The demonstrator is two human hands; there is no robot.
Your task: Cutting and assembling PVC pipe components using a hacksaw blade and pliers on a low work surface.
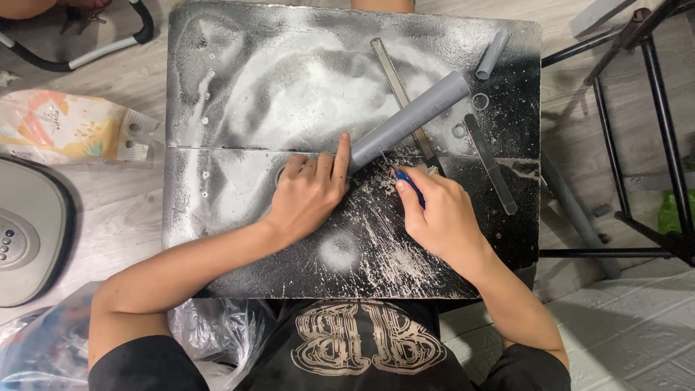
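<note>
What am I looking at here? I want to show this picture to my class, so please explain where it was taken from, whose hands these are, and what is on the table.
There is one picture, taken by a camera worn on a person's head, looking straight down at their own two bare hands. No machine is involved.

The hands work on a small dark table, smeared with pale dust and scratches. The left hand presses down on one end of a long grey plastic pipe that lies slanting across the table. The right hand grips a small blue-handled tool whose tip sits at the pipe's end; what kind of tool it is I cannot tell.

Also on the table lie a short grey pipe piece, two flat metal strips and small rings.
</note>
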